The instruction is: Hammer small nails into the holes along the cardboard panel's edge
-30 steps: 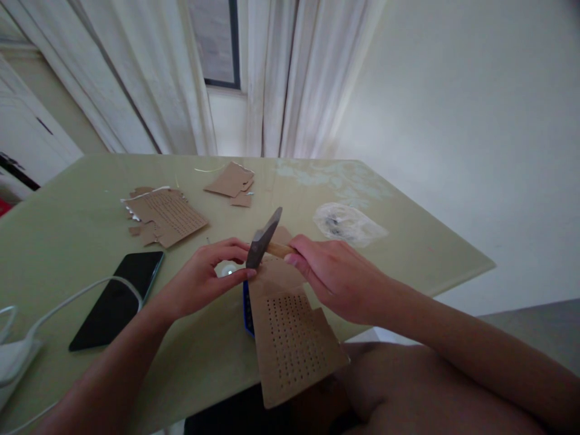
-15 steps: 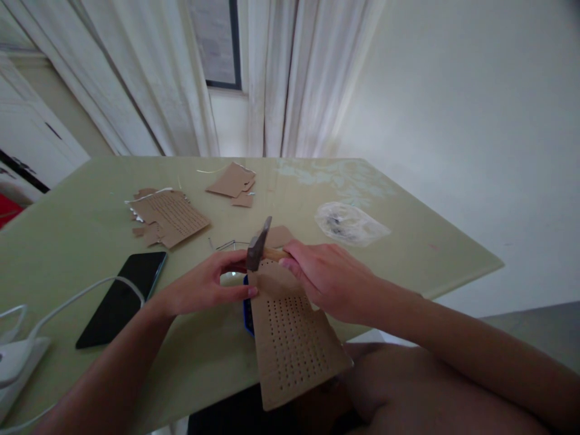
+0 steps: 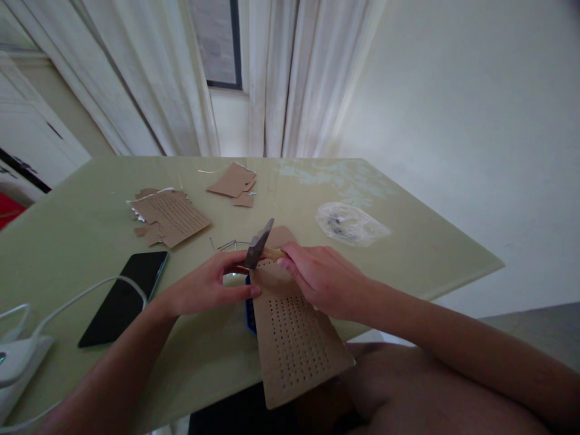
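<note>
My right hand (image 3: 324, 279) grips the wooden handle of a small hammer (image 3: 260, 243), whose dark metal head hangs just above the top edge of a brown cardboard sheet (image 3: 290, 338) punched with rows of holes. My left hand (image 3: 209, 284) pinches the sheet's left edge beside the hammer head, fingertips close together; whether they hold a nail I cannot tell. A blue object (image 3: 249, 308) shows under the sheet. The sheet overhangs the table's near edge above my lap.
A black phone (image 3: 123, 297) lies at the left, with a white cable (image 3: 77, 296) and white charger (image 3: 18, 362) by it. Cardboard scraps (image 3: 170, 214) and more pieces (image 3: 233, 181) lie further back. A clear plastic bag (image 3: 348, 223) lies on the green table (image 3: 408, 241) to the right.
The hammer head has come down from a raised tilt to just above the sheet's top edge. My left hand has closed in on the sheet's edge. The view shifted slightly.
</note>
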{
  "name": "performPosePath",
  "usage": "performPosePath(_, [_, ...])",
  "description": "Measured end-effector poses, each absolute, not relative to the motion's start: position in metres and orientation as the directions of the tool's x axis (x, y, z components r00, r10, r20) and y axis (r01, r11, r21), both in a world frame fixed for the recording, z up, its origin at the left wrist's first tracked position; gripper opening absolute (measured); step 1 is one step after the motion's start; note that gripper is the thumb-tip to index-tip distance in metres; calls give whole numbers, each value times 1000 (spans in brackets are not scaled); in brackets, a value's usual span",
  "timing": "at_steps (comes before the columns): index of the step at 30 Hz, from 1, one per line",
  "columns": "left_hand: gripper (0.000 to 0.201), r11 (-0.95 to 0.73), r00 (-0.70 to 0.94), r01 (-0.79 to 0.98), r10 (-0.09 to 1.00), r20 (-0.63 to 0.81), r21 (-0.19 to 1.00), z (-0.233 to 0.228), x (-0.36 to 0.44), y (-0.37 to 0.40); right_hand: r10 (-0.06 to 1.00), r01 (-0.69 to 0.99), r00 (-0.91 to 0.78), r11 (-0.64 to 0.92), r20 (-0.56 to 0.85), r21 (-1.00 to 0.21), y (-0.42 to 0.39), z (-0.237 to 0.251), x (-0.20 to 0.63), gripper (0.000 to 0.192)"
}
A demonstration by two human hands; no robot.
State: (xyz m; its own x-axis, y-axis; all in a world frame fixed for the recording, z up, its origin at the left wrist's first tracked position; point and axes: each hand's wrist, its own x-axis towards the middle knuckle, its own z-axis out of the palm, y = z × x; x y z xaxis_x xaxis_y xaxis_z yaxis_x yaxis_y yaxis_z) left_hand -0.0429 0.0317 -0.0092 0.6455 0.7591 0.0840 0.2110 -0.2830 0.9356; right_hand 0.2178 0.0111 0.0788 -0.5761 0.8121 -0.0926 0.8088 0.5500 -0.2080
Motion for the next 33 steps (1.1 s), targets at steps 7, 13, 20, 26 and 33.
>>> performPosePath(7, [53, -245, 645, 204, 762, 59, 948, -14, -42, 32, 795, 785, -602, 575, -68, -231, 12, 73, 221, 32])
performPosePath(13, [67, -180, 635, 182, 772, 24, 967, -17, -46, 31, 802, 769, -596, 555, -42, -318, 17, 68, 226, 29])
performPosePath(20, [146, -113, 770, 181, 634, -70, 977, -27, -58, 31, 954, 767, -282, 288, 102, -573, 40, 45, 247, 29])
performPosePath(26, [154, -48, 711, 238, 689, -140, 970, -36, -46, 27, 976, 633, -189, 37, -108, -773, 50, 21, 259, 45])
performPosePath(33, [124, -151, 728, 214, 684, -54, 965, -34, -30, 23, 960, 456, -202, -82, -192, -886, 48, 11, 258, 52])
